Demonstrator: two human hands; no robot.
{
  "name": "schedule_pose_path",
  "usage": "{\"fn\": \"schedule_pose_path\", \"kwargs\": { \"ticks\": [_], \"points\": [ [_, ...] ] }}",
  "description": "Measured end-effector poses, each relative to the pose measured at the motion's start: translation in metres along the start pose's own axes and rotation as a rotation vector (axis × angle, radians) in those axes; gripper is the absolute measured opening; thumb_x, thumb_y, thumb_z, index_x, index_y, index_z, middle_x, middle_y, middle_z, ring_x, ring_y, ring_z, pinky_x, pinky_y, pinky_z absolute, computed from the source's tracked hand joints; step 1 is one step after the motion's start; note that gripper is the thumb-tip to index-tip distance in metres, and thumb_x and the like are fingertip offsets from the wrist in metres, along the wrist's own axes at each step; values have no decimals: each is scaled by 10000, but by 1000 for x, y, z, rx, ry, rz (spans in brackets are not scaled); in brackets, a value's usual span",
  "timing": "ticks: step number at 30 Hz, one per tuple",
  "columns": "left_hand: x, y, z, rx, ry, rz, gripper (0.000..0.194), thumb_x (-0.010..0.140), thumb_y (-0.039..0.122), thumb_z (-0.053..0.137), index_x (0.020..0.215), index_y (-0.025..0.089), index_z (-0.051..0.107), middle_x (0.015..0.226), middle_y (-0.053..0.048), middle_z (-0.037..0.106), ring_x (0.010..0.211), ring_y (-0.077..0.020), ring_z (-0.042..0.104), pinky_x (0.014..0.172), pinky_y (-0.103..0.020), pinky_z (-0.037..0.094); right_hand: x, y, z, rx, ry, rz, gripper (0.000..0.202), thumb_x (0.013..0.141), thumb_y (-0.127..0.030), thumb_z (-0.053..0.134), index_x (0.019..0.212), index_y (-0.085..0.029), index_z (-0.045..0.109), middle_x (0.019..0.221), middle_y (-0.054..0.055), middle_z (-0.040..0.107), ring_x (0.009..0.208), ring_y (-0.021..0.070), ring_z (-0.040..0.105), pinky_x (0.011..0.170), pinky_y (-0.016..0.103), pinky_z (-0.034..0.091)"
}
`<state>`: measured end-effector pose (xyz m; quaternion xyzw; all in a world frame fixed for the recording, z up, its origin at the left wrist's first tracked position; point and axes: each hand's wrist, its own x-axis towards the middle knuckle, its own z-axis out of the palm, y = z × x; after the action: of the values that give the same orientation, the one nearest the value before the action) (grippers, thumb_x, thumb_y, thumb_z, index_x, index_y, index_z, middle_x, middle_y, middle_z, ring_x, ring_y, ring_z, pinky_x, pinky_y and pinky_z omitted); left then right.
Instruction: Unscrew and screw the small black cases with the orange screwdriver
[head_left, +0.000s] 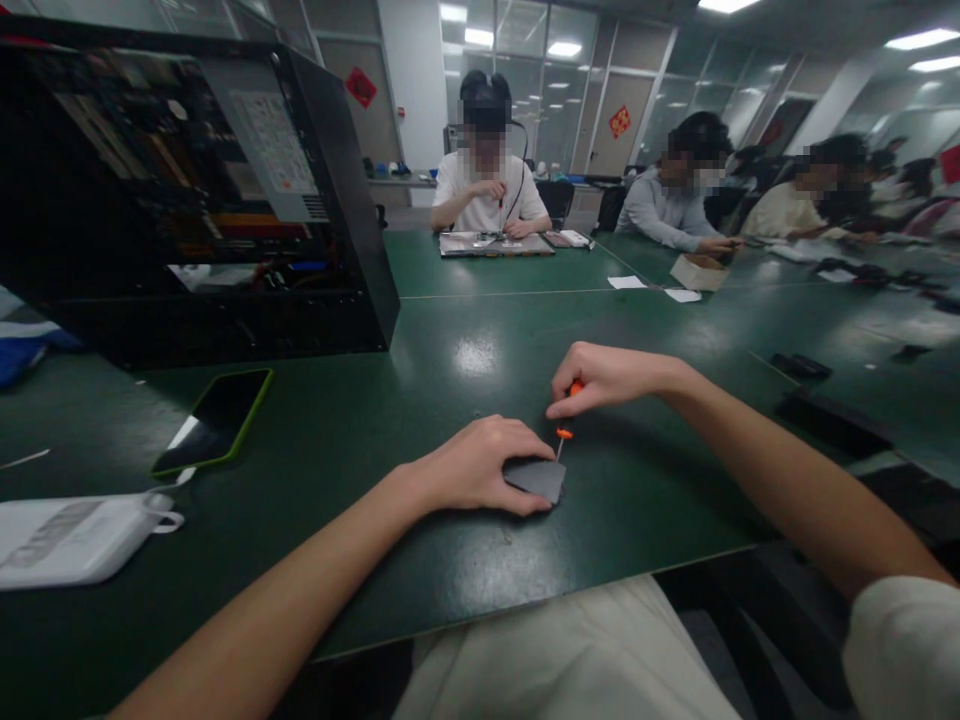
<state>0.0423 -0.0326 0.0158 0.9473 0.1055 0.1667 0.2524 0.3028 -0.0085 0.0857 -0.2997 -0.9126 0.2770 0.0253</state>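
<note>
My left hand [491, 465] grips a small flat grey box-like piece [538, 478] by its edges, thumb on the near side and fingers on the far side, low at the green table [465, 570]. My right hand [600, 380] is closed round the orange and black handle of a screwdriver [565, 434]. Its thin shaft points down, and the tip meets the far right edge of the grey piece. Whether the tip sits in a screw is too small to tell.
A black computer case [337, 220] with an open side stands at the left. Nearer lie a green-edged phone [217, 420] and a white power bank [82, 540] with a cable. Across the table a person [487, 190] works on a flat panel [495, 244]; a small box [699, 271] stands farther right.
</note>
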Motion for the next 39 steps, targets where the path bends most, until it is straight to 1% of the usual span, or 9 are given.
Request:
{"fn": "schedule_pose_path", "kwargs": {
  "ticks": [6,11,15,19,25,29,32,34,39],
  "points": [
    [-3,-1,0,10,23,-18,431,841,461,811,1195,226,743,1134,-70,775,1067,-269,710,949,-367,478,-27,33,24,196,168,191,514,940,-598,615,807,-127,771,641,-9,573,611,101,443,578,247,330],
    [-3,-3,2,-10,45,-19,441,834,452,813,1204,224,743,1166,-78,774,1072,-271,714,959,-373,491,-38,45,53,300,173,264,542,933,-631,575,786,-133,728,655,-18,536,628,113,428,606,267,337],
    [-3,-4,3,-30,47,-19,463,827,452,825,1215,216,736,1176,-82,772,1071,-264,715,967,-371,496,-34,46,63,271,206,271,554,947,-637,539,751,-141,687,643,-30,488,616,107,396,596,262,309],
    [-3,-3,2,-59,44,-22,477,826,446,837,1218,196,733,1172,-90,770,1068,-253,716,955,-355,504,-34,46,66,146,245,252,558,972,-630,511,702,-158,633,614,-46,415,585,96,358,580,259,271],
    [-3,-1,2,-75,104,-71,501,812,465,849,1217,192,735,1182,-100,768,1078,-261,726,972,-364,526,-43,36,70,-63,303,183,548,1005,-603,493,691,-172,619,622,-20,489,587,105,406,608,277,275],
    [-2,-1,1,-51,144,-95,471,859,441,809,1245,187,719,1216,-104,760,1101,-259,721,994,-369,527,-61,24,77,-125,388,254,511,1019,-590,486,769,-184,670,682,24,591,621,133,501,633,287,328],
    [-2,-3,2,-33,162,-135,444,895,398,767,1274,175,703,1232,-105,754,1109,-255,720,985,-361,531,-75,9,90,-138,475,346,435,997,-587,540,895,-199,708,778,55,667,686,165,581,656,296,385],
    [-2,-5,3,-14,188,-180,435,894,381,762,1269,168,704,1226,-105,757,1095,-258,724,972,-364,536,-80,-3,103,-108,485,357,385,987,-569,574,1002,-210,714,882,73,708,758,187,633,694,306,435],
    [-1,-8,7,17,256,-213,429,867,400,783,1218,163,721,1187,-96,773,1051,-260,734,966,-367,543,-73,-25,131,-69,557,354,339,1017,-527,531,1127,-249,691,1033,100,739,877,238,693,772,363,513]
  ]
}}
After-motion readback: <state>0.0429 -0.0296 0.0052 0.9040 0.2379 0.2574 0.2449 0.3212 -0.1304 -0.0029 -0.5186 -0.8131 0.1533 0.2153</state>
